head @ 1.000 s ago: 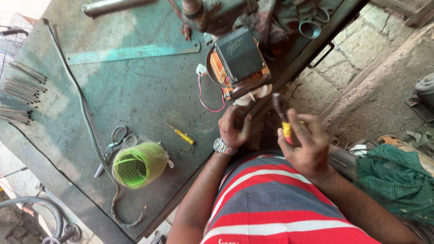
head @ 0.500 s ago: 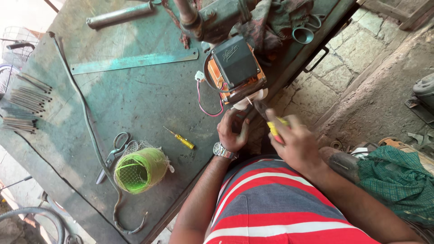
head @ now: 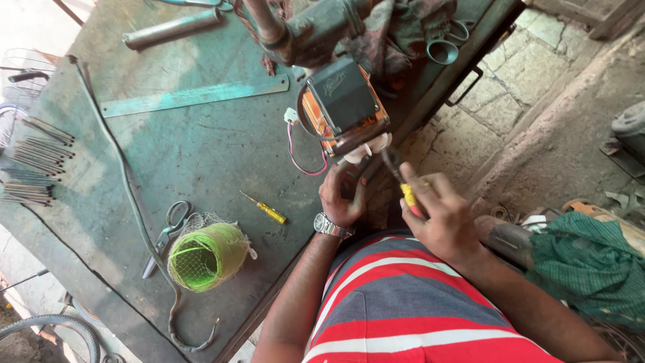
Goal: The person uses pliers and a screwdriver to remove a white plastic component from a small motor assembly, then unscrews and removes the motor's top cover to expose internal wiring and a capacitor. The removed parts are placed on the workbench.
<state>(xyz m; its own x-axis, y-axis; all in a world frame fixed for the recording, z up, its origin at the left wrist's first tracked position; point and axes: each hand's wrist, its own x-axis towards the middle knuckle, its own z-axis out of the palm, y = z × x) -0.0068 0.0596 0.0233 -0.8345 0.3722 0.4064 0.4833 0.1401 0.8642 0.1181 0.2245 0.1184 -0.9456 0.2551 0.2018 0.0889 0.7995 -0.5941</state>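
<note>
An orange-and-dark transformer-like coil block sits at the near edge of the green metal workbench, with red and white leads trailing from it. My right hand grips pliers with yellow-red handles, jaws pointing at the block's lower white part. My left hand, with a wristwatch, is curled at the table edge just below the block; what it pinches is hidden.
A green thread spool in netting, scissors and a small yellow screwdriver lie on the bench. A long steel ruler, a pipe, thin rods and a cable are farther off. Stone floor lies right.
Both hands have moved up toward the coil block, and the pliers now point at its lower edge. The view has shifted slightly.
</note>
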